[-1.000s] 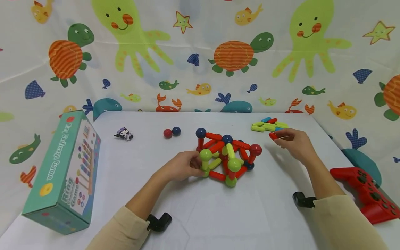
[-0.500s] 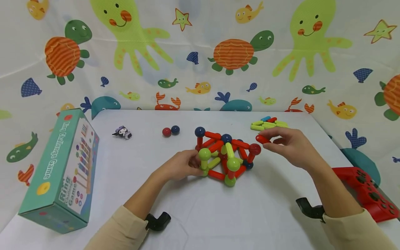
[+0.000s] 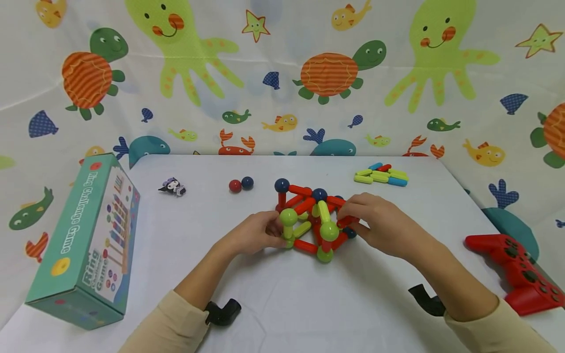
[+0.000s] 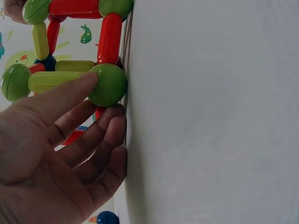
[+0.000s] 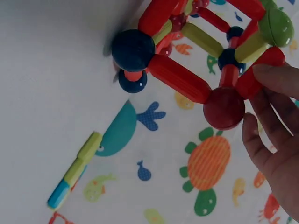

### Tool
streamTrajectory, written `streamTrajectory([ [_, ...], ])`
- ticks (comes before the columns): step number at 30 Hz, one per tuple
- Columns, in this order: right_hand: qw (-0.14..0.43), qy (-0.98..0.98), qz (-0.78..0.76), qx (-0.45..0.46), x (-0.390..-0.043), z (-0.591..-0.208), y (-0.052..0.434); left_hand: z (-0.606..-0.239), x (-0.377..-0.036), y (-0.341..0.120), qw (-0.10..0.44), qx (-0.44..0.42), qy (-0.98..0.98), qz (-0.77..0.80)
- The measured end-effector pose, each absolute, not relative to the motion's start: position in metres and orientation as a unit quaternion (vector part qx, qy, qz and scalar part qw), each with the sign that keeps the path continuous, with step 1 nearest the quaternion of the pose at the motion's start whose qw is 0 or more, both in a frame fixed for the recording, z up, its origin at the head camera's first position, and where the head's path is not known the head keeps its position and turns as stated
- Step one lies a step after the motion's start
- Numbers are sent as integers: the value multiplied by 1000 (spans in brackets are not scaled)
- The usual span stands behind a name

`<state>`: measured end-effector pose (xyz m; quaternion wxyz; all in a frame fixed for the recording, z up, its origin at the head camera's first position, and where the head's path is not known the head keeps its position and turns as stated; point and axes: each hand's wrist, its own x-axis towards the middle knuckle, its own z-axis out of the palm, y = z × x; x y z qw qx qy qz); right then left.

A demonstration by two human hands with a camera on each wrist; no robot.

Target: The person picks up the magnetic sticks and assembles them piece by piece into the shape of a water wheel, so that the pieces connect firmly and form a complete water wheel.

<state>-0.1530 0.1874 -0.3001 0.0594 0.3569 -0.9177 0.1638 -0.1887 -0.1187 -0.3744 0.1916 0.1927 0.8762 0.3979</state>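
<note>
A magnetic ball-and-rod structure of red and yellow-green rods with blue, red and green balls stands on the table. My left hand holds its lower left corner. In the left wrist view, the thumb lies on a green ball with the fingers behind it. My right hand is at the structure's right side, pinching a red rod between thumb and fingers. In the right wrist view this rod spans from a dark red ball toward a green ball. That red ball is hidden in the head view.
Loose rods lie in a pile at the back right. A red ball and a blue ball sit behind the structure, near a small figurine. A game box stands left; a red game controller lies right.
My right hand has carried the red rod from beside the rod pile leftward and down to the structure's upper right side. My left hand has kept its hold on the corner.
</note>
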Motion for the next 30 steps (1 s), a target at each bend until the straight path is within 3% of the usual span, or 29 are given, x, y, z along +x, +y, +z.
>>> streamTrajectory([
  [14,104,-920,119,359,-151,-308,184,-375,-188,-120,191,194,875,401],
  [21,136,-928,261,227,-150,-316,201,-374,-187,-118,191,192,878,394],
  [25,87,-906,389,143,-158,-332,216,-373,-186,-117,192,203,875,395],
  [30,-60,-848,523,69,-170,-350,234,-371,-190,-125,192,177,885,386],
])
